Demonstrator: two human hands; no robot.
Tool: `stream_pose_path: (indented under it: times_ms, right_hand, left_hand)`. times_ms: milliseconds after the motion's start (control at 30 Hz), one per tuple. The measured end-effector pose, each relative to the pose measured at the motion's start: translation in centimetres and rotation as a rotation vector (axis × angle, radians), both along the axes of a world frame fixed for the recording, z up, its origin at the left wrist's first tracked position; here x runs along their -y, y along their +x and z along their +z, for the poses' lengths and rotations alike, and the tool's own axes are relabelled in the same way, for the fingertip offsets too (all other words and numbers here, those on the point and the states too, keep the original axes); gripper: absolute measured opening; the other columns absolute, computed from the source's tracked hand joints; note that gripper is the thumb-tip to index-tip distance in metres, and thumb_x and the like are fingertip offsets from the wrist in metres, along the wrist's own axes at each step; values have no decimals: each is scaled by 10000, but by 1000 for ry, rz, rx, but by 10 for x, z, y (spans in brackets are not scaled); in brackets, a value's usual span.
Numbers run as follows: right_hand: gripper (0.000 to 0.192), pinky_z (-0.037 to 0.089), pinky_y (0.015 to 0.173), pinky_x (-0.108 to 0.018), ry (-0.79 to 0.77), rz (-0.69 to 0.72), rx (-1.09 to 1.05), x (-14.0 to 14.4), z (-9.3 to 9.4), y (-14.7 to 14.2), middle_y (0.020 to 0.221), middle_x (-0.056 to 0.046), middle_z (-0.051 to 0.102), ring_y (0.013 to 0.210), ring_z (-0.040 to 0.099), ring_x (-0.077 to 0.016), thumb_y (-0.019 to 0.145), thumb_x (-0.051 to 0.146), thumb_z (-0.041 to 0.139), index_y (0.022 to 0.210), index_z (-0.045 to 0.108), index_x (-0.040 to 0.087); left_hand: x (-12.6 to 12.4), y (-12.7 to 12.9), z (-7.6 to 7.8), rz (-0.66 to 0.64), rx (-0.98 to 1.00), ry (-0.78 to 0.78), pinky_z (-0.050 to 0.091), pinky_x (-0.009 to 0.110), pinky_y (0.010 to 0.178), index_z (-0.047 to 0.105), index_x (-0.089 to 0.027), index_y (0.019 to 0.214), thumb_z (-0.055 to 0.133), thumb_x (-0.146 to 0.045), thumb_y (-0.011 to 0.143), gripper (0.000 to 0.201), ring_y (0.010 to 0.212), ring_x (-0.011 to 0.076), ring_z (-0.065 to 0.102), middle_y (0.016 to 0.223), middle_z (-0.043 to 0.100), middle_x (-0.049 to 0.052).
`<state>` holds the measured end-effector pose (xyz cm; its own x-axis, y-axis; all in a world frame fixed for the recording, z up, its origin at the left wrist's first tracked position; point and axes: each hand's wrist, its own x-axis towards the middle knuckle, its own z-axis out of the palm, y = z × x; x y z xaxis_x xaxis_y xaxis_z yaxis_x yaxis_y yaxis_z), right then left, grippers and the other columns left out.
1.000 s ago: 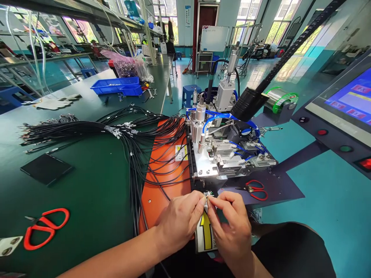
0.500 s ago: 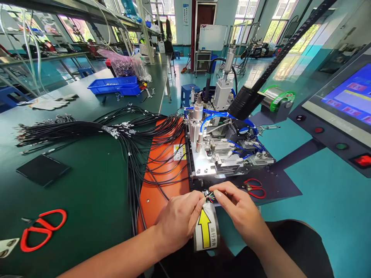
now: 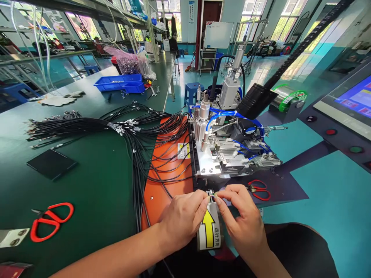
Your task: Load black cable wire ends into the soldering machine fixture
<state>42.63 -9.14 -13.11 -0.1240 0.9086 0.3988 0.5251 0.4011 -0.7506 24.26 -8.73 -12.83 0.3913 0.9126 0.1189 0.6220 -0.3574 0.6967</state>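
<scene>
My left hand (image 3: 185,212) is closed in a pinch at the front edge of the machine, on the stripped end of a cable, mostly hidden by the fingers. Opposite it, my right hand (image 3: 242,218) pinches at the thin coloured wires (image 3: 213,195) coming from that end, its fingertips almost touching the left ones. Just below the fingertips is a rounded track (image 3: 218,216) with a white label and a yellow arrow. Beyond both hands stands a metal machine (image 3: 228,154) with cylinders and blue air tubes.
A bundle of black cables (image 3: 87,126) spreads over the green table and orange plate (image 3: 162,189). Red-handled scissors (image 3: 53,221) lie left; red-handled snips (image 3: 259,190) lie right. A blue tray (image 3: 118,83), solder spool (image 3: 285,97) and control screen (image 3: 353,100) stand around.
My right fingertips have moved in against the wires, which were fanned out and now look gathered between both hands. The whole view has shifted slightly, with things appearing further right.
</scene>
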Motion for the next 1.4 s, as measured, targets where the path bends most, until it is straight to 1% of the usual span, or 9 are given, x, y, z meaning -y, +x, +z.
stream_pose_path:
  times_ms: [133, 200, 467, 867, 1000, 1133, 1233, 1300, 1400]
  right_hand:
    - [153, 466, 798, -301, 148, 12, 82, 2, -6, 0, 969, -55, 513, 905, 547, -169, 918, 133, 602, 1035, 674, 200]
    - [164, 470, 792, -298, 146, 10, 81, 3, -7, 1, 974, -54, 511, 901, 551, -169, 919, 137, 601, 1050, 675, 204]
    - [87, 444, 787, -247, -174, 54, -52, -2, 2, 9, 978, -1, 561, 880, 566, -137, 966, 273, 588, 962, 675, 273]
    - [235, 431, 774, -283, -338, 107, 2, -6, 17, 14, 899, -23, 609, 877, 579, -177, 990, 365, 532, 835, 645, 229]
    - [206, 433, 727, -286, -260, 80, 16, -2, 14, 6, 877, -27, 595, 832, 565, -175, 992, 317, 522, 841, 623, 218]
    - [159, 418, 736, -332, -13, 1, 98, 5, 3, -12, 835, -49, 558, 811, 535, -198, 982, 234, 505, 865, 606, 195]
    - [136, 410, 751, -364, 108, -52, 186, 8, -2, -19, 829, -67, 545, 814, 524, -215, 976, 194, 498, 909, 615, 181]
    - [139, 417, 757, -363, 99, -33, 207, 7, 0, -16, 837, -67, 551, 819, 529, -212, 979, 197, 500, 924, 628, 186]
    - [132, 446, 780, -333, -37, 0, 152, 2, 10, 3, 932, -56, 585, 874, 556, -195, 985, 269, 526, 1015, 646, 222]
  left_hand:
    - [1, 1, -1, 19, -11, 15, 433, 251, 638, 574, -184, 909, 361, -316, 1039, 282, 679, 141, 600, 758, 623, 11]
    - [1, 2, -3, 22, -17, 43, 428, 252, 636, 575, -182, 898, 373, -303, 1035, 272, 674, 141, 601, 748, 622, 10]
    - [1, 4, -7, 5, -15, 181, 404, 256, 610, 593, -173, 906, 407, -255, 1022, 234, 667, 141, 580, 758, 621, 15]
    - [3, 6, -5, -26, -146, 389, 379, 293, 594, 605, -170, 840, 417, -240, 1020, 269, 624, 159, 539, 688, 586, 13]
    - [3, 7, -5, -6, -189, 469, 354, 309, 568, 555, -181, 771, 406, -221, 1015, 289, 591, 156, 517, 656, 566, 1]
    - [4, 7, -7, 9, -225, 499, 341, 315, 545, 511, -190, 734, 373, -220, 1016, 316, 568, 152, 515, 641, 557, -5]
    - [4, 5, -8, -8, -209, 450, 357, 308, 538, 519, -185, 750, 355, -226, 1023, 321, 568, 150, 528, 652, 566, -2]
    - [3, 4, -8, -9, -186, 391, 385, 300, 556, 544, -177, 790, 355, -236, 1028, 309, 592, 152, 550, 678, 584, 5]
    - [1, 3, -6, -1, -143, 321, 413, 298, 584, 577, -169, 868, 367, -242, 1029, 275, 640, 161, 581, 720, 612, 14]
